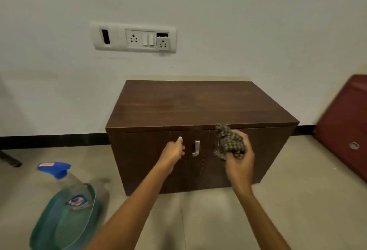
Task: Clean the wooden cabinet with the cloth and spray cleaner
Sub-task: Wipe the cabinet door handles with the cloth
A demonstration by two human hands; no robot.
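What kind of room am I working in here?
Probably a plain indoor room, home or office: a tiled floor, a painted wall with a switch and socket panel, and a low wooden cabinet against it.

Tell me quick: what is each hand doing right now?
Left hand: closed in a loose fist against the cabinet door, holding nothing visible.
Right hand: closed on the checked cloth.

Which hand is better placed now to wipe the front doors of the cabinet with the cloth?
The right hand, probably. It already holds the checked cloth bunched against the right door of the wooden cabinet, near the top edge. The left hand is a closed fist by the metal handle and holds no cloth.
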